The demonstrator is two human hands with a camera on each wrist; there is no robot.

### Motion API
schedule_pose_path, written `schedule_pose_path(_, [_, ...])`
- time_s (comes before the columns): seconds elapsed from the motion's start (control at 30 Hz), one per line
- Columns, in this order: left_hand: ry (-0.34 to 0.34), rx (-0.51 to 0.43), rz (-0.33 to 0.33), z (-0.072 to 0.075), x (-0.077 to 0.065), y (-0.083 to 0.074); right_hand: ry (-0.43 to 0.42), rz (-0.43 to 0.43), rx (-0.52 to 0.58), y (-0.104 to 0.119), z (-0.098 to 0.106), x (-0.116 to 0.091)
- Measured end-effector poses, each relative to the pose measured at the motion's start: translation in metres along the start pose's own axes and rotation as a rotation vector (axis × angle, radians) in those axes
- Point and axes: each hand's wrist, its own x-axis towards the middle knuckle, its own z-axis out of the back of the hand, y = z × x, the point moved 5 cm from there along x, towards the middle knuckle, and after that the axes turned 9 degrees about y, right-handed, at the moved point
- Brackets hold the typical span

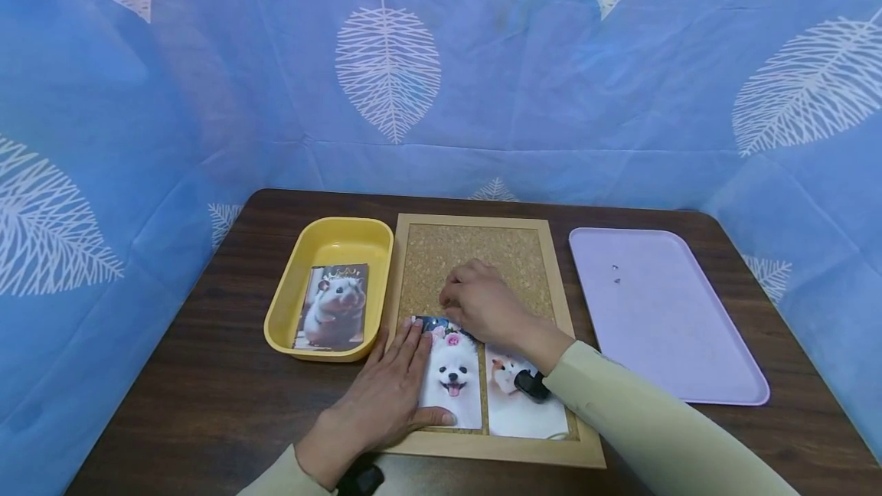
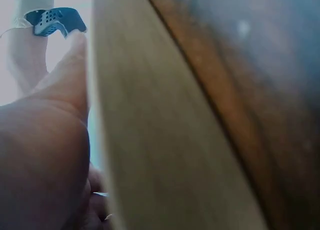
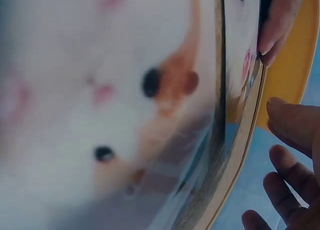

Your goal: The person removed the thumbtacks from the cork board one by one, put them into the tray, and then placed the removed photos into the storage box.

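Observation:
My left hand (image 1: 393, 385) lies flat with straight fingers along the left side of a photo of a white dog (image 1: 451, 385), pressing it onto a framed cork board (image 1: 475, 266). Just above the photo's top edge, my right hand (image 1: 485, 305) hovers over the cork. Its thumb and fingers are loosely bent and apart in the right wrist view, with nothing visible between them. Beside the dog photo is a second photo, of a white and orange hamster (image 1: 520, 419), partly hidden under the right wrist. The board's wooden frame (image 2: 155, 110) fills much of the left wrist view.
A yellow bin (image 1: 282, 320) stands left of the board, with a hamster picture (image 1: 334, 308) inside. To the right lies a lilac tray (image 1: 675, 312) bearing two tiny shiny pieces (image 1: 616, 280). All rest on a dark wooden table (image 1: 207, 373) before a blue leaf-patterned cloth (image 1: 482, 98).

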Motion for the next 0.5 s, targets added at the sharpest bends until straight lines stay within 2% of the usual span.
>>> schedule_pose_path(0.27, [-0.017, 0.005, 0.007, 0.0058, 0.0009, -0.0016, 0.056, 0.012, -0.08, 0.0045, -0.0021, 0.0073])
schedule_pose_path(0.5, [-0.024, 0.013, 0.019, 0.0069, 0.0029, -0.0016, 0.027, 0.051, -0.133, 0.0071, -0.0043, 0.0088])
